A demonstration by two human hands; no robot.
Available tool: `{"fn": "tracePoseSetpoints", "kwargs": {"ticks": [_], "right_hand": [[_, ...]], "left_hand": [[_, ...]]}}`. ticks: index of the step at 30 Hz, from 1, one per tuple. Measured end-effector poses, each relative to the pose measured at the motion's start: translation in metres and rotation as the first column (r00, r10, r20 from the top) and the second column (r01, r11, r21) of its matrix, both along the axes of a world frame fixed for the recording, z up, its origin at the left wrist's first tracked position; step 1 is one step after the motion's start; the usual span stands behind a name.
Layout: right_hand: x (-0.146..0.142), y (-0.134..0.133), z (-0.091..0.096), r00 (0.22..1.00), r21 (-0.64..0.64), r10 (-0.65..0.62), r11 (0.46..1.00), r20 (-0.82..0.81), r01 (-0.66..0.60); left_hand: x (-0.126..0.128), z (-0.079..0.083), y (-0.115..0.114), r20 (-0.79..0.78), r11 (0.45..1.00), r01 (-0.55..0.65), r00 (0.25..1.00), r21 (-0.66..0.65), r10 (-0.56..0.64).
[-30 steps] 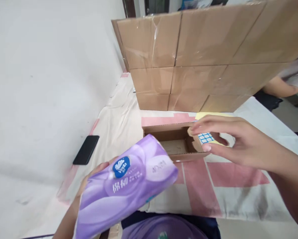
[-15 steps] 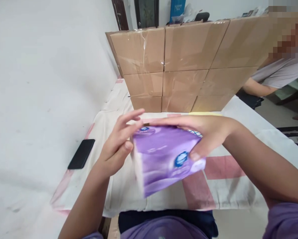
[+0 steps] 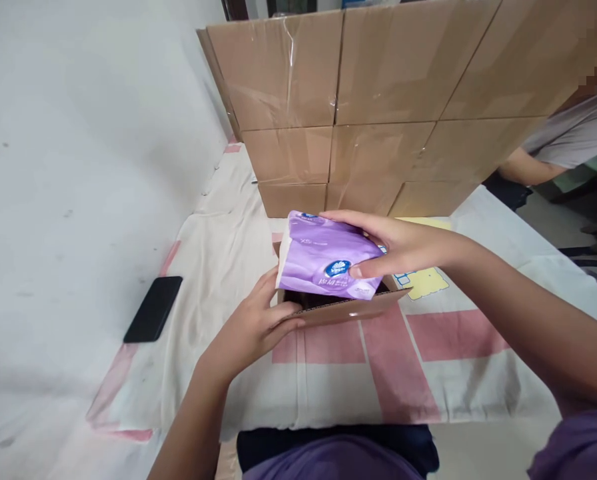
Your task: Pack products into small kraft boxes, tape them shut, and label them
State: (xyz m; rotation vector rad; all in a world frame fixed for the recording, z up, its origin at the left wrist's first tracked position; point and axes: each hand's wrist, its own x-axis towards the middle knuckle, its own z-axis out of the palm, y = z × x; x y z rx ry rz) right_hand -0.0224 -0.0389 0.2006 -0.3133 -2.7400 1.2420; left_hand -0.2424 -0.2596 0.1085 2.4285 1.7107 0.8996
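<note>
My right hand (image 3: 403, 245) is closed around the right end of a purple tissue pack (image 3: 323, 257) and holds it tilted over a small open cardboard box (image 3: 348, 310). The pack's lower edge dips into the box. My left hand (image 3: 251, 327) grips the box's front left corner, thumb along the front wall. The box's inside is mostly hidden by the pack.
A wall of taped cardboard boxes (image 3: 378, 100) stands stacked just behind. A black phone (image 3: 153, 309) lies on the cloth at the left. A yellow sheet with a blue grid (image 3: 423, 280) lies to the right of the box. Another person's arm (image 3: 523, 170) shows at the far right.
The pack passed from my left hand to my right, then moved forward and down onto the open box. My left hand let go and took the box's corner.
</note>
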Motion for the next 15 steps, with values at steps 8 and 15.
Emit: {"fn": "tracePoseSetpoints", "kwargs": {"ticks": [8, 15], "right_hand": [[0.000, -0.009, -0.001, 0.999, 0.348, 0.004, 0.937, 0.048, -0.020], [-0.015, -0.006, -0.007, 0.986, 0.597, 0.122, 0.785, 0.116, -0.168]], "left_hand": [[-0.001, -0.005, -0.006, -0.149, 0.977, -0.075, 0.983, 0.199, 0.106], [-0.004, -0.015, -0.004, 0.026, 0.985, -0.108, 0.994, 0.135, 0.105]]}}
